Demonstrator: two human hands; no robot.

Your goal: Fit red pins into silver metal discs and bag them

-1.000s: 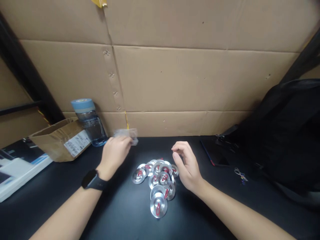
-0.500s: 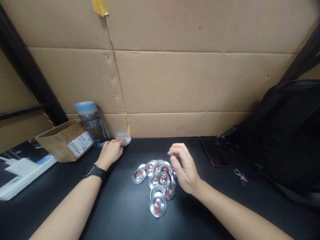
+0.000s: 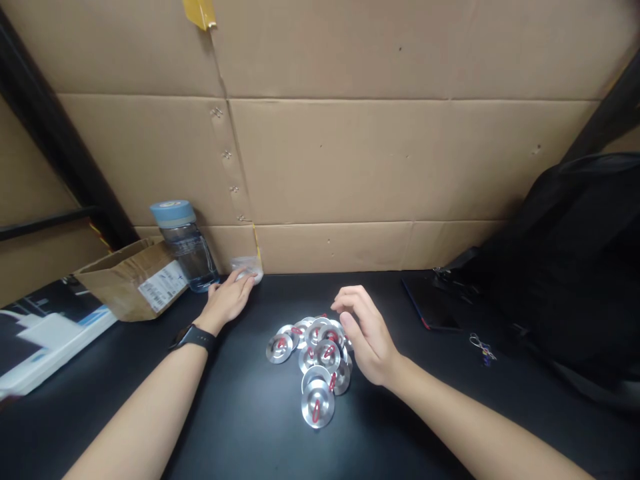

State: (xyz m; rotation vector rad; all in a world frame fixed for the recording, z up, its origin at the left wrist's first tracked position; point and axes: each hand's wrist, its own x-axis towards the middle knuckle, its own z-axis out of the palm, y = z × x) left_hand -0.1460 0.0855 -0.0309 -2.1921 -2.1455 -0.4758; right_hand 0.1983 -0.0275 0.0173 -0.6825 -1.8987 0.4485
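Observation:
A heap of several silver metal discs with red clips [image 3: 316, 360] lies on the black table [image 3: 240, 427]. My right hand [image 3: 364, 333] hovers just right of the heap, fingers curled and apart, holding nothing. My left hand [image 3: 229, 299], with a black watch on the wrist, reaches to the back of the table. Its fingers lie flat on a small clear plastic bag [image 3: 247, 269] resting against the cardboard wall.
A blue-capped water bottle [image 3: 186, 245] and an open cardboard box [image 3: 133, 279] stand at the back left, with a white box [image 3: 35, 340] beside them. A black backpack [image 3: 575, 267], a dark tablet [image 3: 433, 303] and small clips [image 3: 483, 347] lie to the right. Cardboard [image 3: 350, 147] walls the back.
My left hand carried the clear bag from above the table to the back wall and set it down there. My right hand shifted slightly toward the discs.

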